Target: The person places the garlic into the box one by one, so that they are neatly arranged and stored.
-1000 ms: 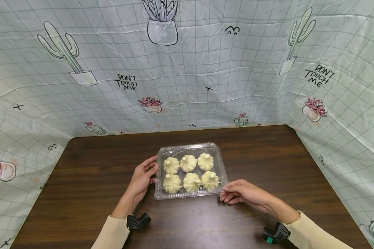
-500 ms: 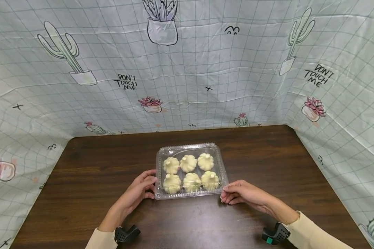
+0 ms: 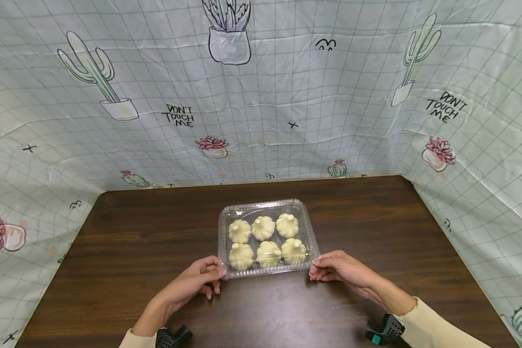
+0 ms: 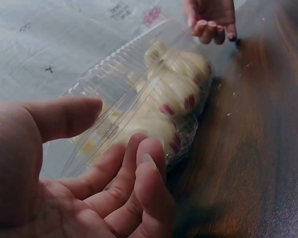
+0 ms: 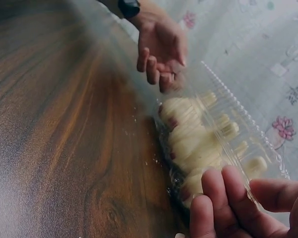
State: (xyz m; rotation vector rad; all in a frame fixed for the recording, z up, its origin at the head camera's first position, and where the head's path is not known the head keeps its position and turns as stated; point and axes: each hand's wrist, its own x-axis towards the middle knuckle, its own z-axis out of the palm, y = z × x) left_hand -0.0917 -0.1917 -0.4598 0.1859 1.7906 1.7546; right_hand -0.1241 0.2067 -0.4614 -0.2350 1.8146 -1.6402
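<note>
A clear plastic clamshell box (image 3: 267, 274) lies on the table, its lid down. Inside are several pale yellow, ribbed pieces (image 3: 268, 254) shaped like garlic bulbs, in two rows; the wrist views show pink patches low on them. My left hand (image 3: 194, 282) is at the box's near left corner, thumb near the rim and fingers loosely bent. A gap shows between that thumb and the fingers in the left wrist view. My right hand (image 3: 345, 271) pinches the rim at the near right corner between thumb and fingers. Its fingertips (image 5: 213, 181) partly cover the box there.
The dark brown wooden table (image 3: 156, 217) extends around the box on all sides. A pale grid-patterned curtain (image 3: 261, 96) with cactus drawings hangs behind the table and along both sides. Each wrist wears a black camera band (image 3: 386, 328).
My left hand has slid down from the middle of the box's left side to the near left corner. My right hand has stayed at its corner, and the box has barely moved.
</note>
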